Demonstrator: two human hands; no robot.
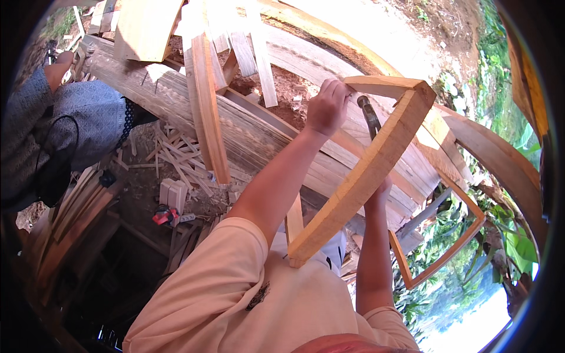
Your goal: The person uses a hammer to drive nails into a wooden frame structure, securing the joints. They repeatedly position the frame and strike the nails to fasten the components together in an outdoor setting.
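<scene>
A wooden frame of pale, squared timber stands tilted in front of me, its lower corner against my shirt. My left hand is closed at the far left end of the frame's top rail; whatever its fingertips pinch is too small to make out. My right hand is behind the long near rail, closed around a hammer. The dark hammer head is up beside my left fingertips, inside the frame's opening. The rail hides most of the handle and part of my right fingers.
Long weathered planks lie across the work area, with loose boards over them. Wood offcuts litter the ground near a red tool. Another person sits at left. A second wooden frame stands at right by the plants.
</scene>
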